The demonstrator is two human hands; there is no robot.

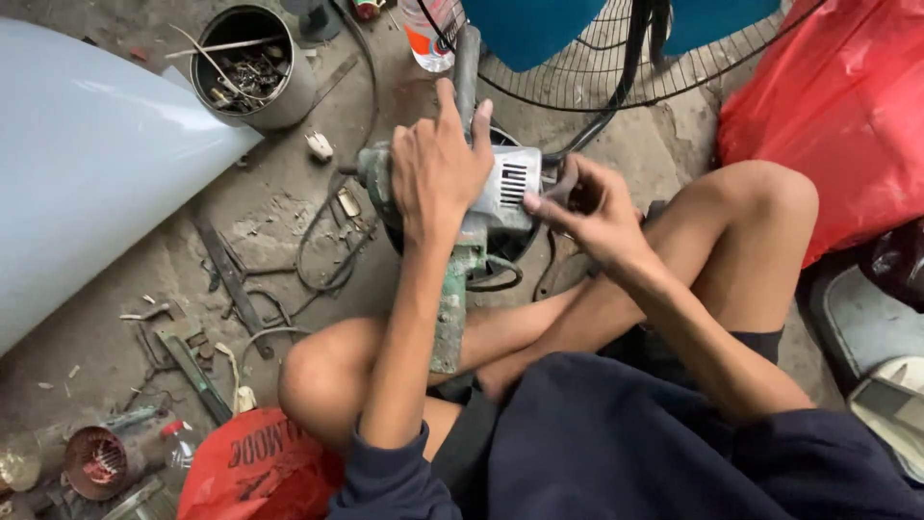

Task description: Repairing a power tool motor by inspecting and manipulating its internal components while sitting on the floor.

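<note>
Left hand (438, 164): palm clamped over worn green-and-grey metal power tool (481, 207), frame centre | right hand (592, 212): fingertips pinch tool's grey vented end, 3 o'clock | grey tin can of scrap (252, 67): 10 o'clock.

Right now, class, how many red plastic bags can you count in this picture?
2. One red plastic bag fills the upper right corner beside the fan; the other red bag lies at the bottom, by the person's knee. More may sit outside the frame.
</note>
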